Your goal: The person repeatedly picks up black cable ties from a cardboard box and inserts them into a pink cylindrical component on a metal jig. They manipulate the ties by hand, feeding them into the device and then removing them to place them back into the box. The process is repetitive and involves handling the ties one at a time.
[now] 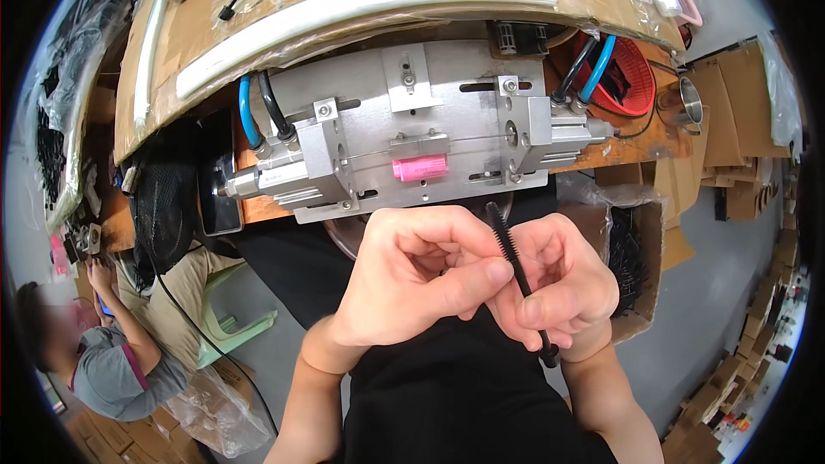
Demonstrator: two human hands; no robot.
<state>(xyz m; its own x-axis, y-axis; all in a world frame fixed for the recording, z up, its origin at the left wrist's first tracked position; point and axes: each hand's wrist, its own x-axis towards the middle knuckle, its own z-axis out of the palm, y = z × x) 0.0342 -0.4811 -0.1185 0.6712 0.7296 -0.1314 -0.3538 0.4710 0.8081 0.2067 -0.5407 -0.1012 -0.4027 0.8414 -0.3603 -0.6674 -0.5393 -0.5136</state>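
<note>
- Left hand (408, 271): grip closed, thumb and forefinger pinching the black ridged rod (508, 249).
- Right hand (567, 283): grip closed, thumb and fingers about its lower half.
- Rod: tilted, before the metal fixture (348, 77) bearing a pink block (419, 168).

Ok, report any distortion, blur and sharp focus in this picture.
Head view: the stacked cardboard boxes curve along the right rim; head view, left: the co-worker's head is smeared; head view, centre: the black toothed strap looks crisp.

Grey floor (700, 292), green stool (212, 318), cardboard boxes (727, 378)
</note>
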